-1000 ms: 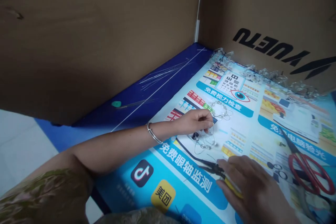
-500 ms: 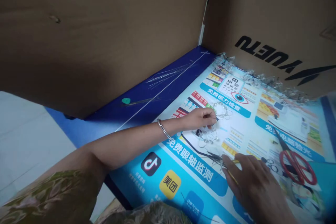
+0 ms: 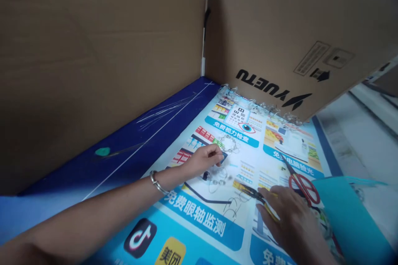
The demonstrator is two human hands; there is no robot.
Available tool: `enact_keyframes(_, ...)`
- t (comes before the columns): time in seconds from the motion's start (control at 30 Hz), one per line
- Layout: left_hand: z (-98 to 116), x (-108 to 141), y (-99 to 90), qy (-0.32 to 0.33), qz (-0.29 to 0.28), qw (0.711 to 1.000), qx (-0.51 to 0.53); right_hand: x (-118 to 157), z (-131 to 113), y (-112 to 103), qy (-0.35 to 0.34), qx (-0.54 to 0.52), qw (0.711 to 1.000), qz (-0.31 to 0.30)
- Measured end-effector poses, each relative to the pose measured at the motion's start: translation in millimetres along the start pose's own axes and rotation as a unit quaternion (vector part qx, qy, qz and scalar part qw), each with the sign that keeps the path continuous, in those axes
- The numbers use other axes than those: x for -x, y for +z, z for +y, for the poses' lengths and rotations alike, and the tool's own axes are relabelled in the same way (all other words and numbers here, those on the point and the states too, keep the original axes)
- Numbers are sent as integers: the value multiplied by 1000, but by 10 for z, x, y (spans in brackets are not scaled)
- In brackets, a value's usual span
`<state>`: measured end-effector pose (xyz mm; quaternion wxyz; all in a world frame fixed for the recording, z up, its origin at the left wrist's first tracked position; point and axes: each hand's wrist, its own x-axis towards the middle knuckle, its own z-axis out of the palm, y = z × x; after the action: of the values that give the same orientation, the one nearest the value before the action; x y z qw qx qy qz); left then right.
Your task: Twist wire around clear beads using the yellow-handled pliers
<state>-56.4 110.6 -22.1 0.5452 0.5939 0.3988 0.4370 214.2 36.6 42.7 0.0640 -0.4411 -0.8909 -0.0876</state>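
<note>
My left hand [image 3: 203,161] pinches a tangle of thin wire strung with clear beads [image 3: 222,178] lying on a printed poster mat [image 3: 217,215]. A silver bangle [image 3: 157,182] circles my left wrist. My right hand [image 3: 286,219] closes around yellow-handled pliers [image 3: 256,196], with their black jaws pointing left toward loose wire curls [image 3: 234,209]. A loop of beaded wire [image 3: 228,144] sits just beyond my left fingers. Red-handled scissors [image 3: 303,186] lie to the right of my right hand.
Tall cardboard panels [image 3: 93,70] stand along the far sides. A long strand of clear beads [image 3: 258,105] lies along the mat's far edge. Thin wires [image 3: 164,112] and a teal-tipped tool [image 3: 102,151] rest on a dark blue strip. A teal sheet [image 3: 348,215] overlaps the right edge.
The view has swung, showing more cardboard and the floor at right, plus a teal sheet. Both hands keep their hold, and the pliers stay in my right hand.
</note>
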Motion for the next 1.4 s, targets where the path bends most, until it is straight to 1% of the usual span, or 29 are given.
enact_keyframes(0.07,30,-20,42,3,0,1000,-4,-71,-42,7,18,-28,999,14)
enact_keyframes(0.17,41,-69,110,-31,0,999,23,-207,-74,47,46,-52,997,23)
enact_keyframes(0.37,65,-180,251,-59,11,998,29,-408,-48,150,82,-97,991,35)
enact_keyframes(0.53,122,-238,376,-88,23,995,29,-431,-1,220,114,-118,986,12)
enact_keyframes(0.73,111,-273,483,-108,14,994,3,-382,31,252,142,-131,981,-8)
enact_keyframes(0.93,91,-257,495,-111,4,994,12,-344,25,295,148,-134,980,-3)
enact_keyframes(1.13,71,-226,465,-107,9,994,13,-328,20,292,143,-140,980,2)
enact_keyframes(1.4,96,-200,472,-102,10,995,19,-316,22,269,151,-171,973,-16)
